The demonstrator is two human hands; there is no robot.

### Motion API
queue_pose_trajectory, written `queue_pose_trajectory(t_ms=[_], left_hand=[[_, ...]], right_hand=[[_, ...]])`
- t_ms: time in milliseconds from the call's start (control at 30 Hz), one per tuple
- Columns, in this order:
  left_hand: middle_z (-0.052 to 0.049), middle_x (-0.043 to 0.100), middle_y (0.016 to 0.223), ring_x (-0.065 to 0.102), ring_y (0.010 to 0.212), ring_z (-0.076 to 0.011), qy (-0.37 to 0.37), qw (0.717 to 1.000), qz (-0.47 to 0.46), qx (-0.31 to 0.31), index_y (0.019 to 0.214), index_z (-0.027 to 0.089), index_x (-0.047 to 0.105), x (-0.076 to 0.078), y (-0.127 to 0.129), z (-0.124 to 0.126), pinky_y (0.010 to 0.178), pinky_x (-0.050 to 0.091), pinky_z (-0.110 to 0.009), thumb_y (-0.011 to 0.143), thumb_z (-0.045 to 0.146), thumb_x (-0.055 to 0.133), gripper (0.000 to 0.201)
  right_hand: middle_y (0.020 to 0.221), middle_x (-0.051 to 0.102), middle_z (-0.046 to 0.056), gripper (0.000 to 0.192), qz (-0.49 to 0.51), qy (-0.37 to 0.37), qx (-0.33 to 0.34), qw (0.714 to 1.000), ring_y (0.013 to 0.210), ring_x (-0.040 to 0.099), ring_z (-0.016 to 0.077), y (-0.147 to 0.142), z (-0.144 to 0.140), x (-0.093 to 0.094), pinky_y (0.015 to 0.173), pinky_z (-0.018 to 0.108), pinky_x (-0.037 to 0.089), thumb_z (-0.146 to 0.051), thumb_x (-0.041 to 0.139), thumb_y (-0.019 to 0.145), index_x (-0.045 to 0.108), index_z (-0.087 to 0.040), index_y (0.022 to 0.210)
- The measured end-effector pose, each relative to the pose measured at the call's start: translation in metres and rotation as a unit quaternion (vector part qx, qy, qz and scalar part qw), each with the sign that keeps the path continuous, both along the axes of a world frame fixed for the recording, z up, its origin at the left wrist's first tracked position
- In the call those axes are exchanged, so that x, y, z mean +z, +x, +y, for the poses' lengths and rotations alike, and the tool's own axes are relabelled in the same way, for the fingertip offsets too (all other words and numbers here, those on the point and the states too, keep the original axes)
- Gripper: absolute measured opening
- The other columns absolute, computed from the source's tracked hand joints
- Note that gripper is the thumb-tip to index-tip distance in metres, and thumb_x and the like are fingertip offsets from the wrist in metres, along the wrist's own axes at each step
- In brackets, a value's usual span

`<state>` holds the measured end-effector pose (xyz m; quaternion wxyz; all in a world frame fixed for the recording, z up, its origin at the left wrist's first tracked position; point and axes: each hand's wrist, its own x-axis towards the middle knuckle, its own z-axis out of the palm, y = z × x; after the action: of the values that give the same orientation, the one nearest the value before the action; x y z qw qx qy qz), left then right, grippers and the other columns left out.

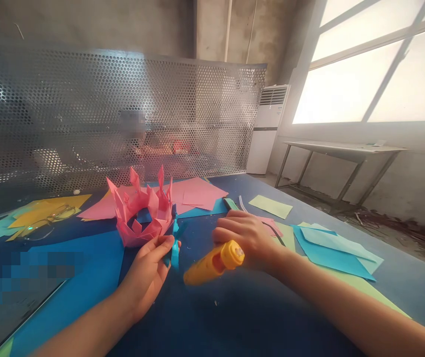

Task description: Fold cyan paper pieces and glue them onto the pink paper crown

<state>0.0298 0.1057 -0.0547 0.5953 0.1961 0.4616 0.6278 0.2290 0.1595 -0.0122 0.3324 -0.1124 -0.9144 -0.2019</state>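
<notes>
My left hand [149, 270] pinches a small folded blue paper piece [176, 243] between thumb and fingers. Right beside it stands a pink paper crown [143, 225] built of folded, pointed pieces; whether the blue piece touches it I cannot tell. My right hand [240, 230] is closed round a yellow glue gun [212, 263], whose handle is hidden by the fingers. The gun lies tilted over the dark blue table [205, 327], its whitish rear end toward me and slightly blurred. Just beyond the right hand lies a green object [230, 203], partly covered.
Pink sheets [205, 193] lie behind the crown. Blue and pale green papers [339, 248] spread at right, yellow sheets [49, 210] with eyeglasses [62, 213] at left. A dark-screened device [23, 312] rests on blue paper [86, 267]. A perforated metal panel [123, 114] borders the far edge.
</notes>
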Motion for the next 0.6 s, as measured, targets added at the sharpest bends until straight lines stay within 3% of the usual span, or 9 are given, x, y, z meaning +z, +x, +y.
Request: queue_pose_trajectory(t_ms=[100, 167, 233, 400, 500, 600], left_hand=[[-0.004, 0.065, 0.073, 0.065, 0.069, -0.0072, -0.002, 1.000, -0.006, 0.002, 0.075, 0.013, 0.062, 0.002, 0.001, -0.001, 0.064, 0.055, -0.013, 0.086, 0.005, 0.056, 0.014], [-0.004, 0.066, 0.073, 0.065, 0.067, -0.0073, -0.003, 1.000, -0.012, 0.004, 0.075, 0.013, 0.062, 0.003, 0.001, -0.001, 0.064, 0.056, -0.013, 0.086, 0.005, 0.055, 0.015], [-0.004, 0.066, 0.072, 0.066, 0.066, -0.0076, -0.006, 1.000, -0.017, 0.007, 0.074, 0.012, 0.062, 0.005, 0.001, -0.002, 0.064, 0.056, -0.014, 0.085, 0.004, 0.056, 0.016], [-0.004, 0.066, 0.071, 0.067, 0.066, -0.0088, -0.014, 0.999, -0.023, 0.016, 0.072, 0.012, 0.063, 0.007, 0.002, -0.003, 0.062, 0.057, -0.015, 0.085, 0.004, 0.056, 0.017], [-0.004, 0.066, 0.071, 0.067, 0.066, -0.0094, -0.010, 1.000, -0.026, 0.015, 0.072, 0.012, 0.064, 0.007, 0.001, -0.003, 0.063, 0.058, -0.016, 0.083, 0.004, 0.057, 0.016], [-0.004, 0.066, 0.070, 0.067, 0.067, -0.0104, -0.005, 1.000, -0.026, 0.009, 0.071, 0.012, 0.064, 0.007, 0.000, -0.003, 0.064, 0.059, -0.018, 0.083, 0.004, 0.058, 0.015]], right_hand=[[0.056, 0.047, -0.004, 0.013, -0.029, -0.089, -0.004, 0.996, 0.049, 0.037, 0.0102, 0.005, 0.004, 0.002, 0.053, 0.024, 0.035, -0.024, 0.048, 0.076, 0.049, -0.021, 0.064], [0.061, 0.053, -0.003, 0.007, -0.026, -0.197, -0.087, 0.976, 0.054, 0.045, 0.0108, 0.012, 0.012, 0.006, 0.057, 0.025, 0.038, -0.028, 0.056, 0.068, 0.053, -0.021, 0.066], [0.069, 0.058, -0.001, 0.011, 0.007, -0.288, -0.211, 0.934, 0.062, 0.053, 0.0128, 0.020, 0.022, 0.010, 0.061, 0.026, 0.041, -0.029, 0.059, 0.063, 0.057, -0.021, 0.070], [0.057, 0.053, 0.002, 0.017, 0.091, -0.345, -0.415, 0.837, 0.046, 0.050, 0.0149, 0.046, 0.047, 0.021, 0.041, 0.027, 0.036, -0.036, 0.055, 0.069, 0.053, -0.019, 0.066], [0.048, 0.052, 0.000, 0.022, 0.091, -0.406, -0.474, 0.776, 0.039, 0.051, 0.0144, 0.053, 0.051, 0.023, 0.038, 0.027, 0.038, -0.036, 0.057, 0.070, 0.049, -0.021, 0.057], [0.040, 0.049, 0.000, 0.030, 0.075, -0.451, -0.496, 0.739, 0.035, 0.052, 0.0148, 0.050, 0.048, 0.020, 0.036, 0.026, 0.040, -0.035, 0.058, 0.071, 0.044, -0.021, 0.049]])
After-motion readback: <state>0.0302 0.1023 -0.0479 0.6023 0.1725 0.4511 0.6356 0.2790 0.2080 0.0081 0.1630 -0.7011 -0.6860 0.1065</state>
